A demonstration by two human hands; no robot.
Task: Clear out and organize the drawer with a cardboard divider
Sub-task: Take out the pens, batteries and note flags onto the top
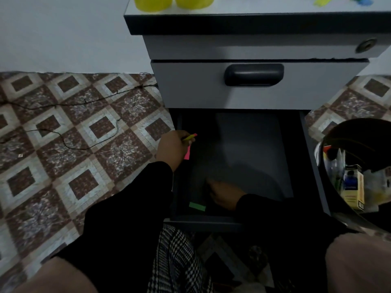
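Note:
The bottom drawer (313, 166) of a grey cabinet is pulled out, and its dark floor is almost bare. My left hand (174, 148) hovers over the drawer's left wall and pinches thin paper strips (188, 144), yellow and pink. My right hand (222, 194) reaches down onto the drawer floor near the front; its fingertips are lost in shadow, so what they touch is unclear. A green paper strip (197, 206) lies flat in the front left corner, just left of my right hand.
A shiny dark bin (330, 144) with boxes and small items stands right of the drawer. Two yellow cups (152, 3) and coloured paper scraps (321, 0) sit on the cabinet top. A thin black cord (69, 144) lies on the patterned floor.

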